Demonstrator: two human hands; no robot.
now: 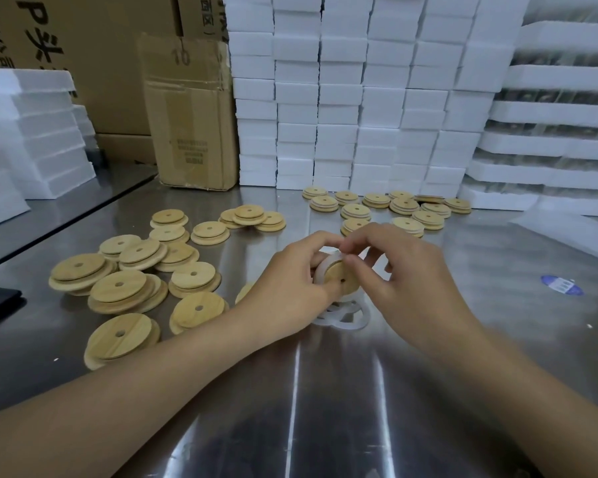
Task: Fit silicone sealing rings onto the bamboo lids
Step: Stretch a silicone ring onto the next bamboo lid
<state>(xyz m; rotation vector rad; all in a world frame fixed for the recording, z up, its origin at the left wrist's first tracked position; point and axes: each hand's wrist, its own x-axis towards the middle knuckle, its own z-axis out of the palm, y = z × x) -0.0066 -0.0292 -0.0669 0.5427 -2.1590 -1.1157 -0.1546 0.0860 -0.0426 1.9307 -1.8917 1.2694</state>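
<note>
At the centre of the steel table [325,391], my left hand [290,281] grips a round bamboo lid [339,276] that is tilted on edge. A white silicone ring [325,265] sits around the lid's rim. My right hand [401,270] pinches that ring at the top of the lid. Beneath the hands lie loose white silicone rings [346,317] in a small heap. Several bare bamboo lids [125,288] are scattered on the left. Another group of lids [404,205] lies at the back, with pale rims that look like fitted rings.
Stacks of white foam blocks [359,98] wall the back of the table, with foam trays [560,115] on the right and more foam [32,132] on the left. A cardboard box [190,115] stands at the back left. A blue sticker [561,285] lies on the right.
</note>
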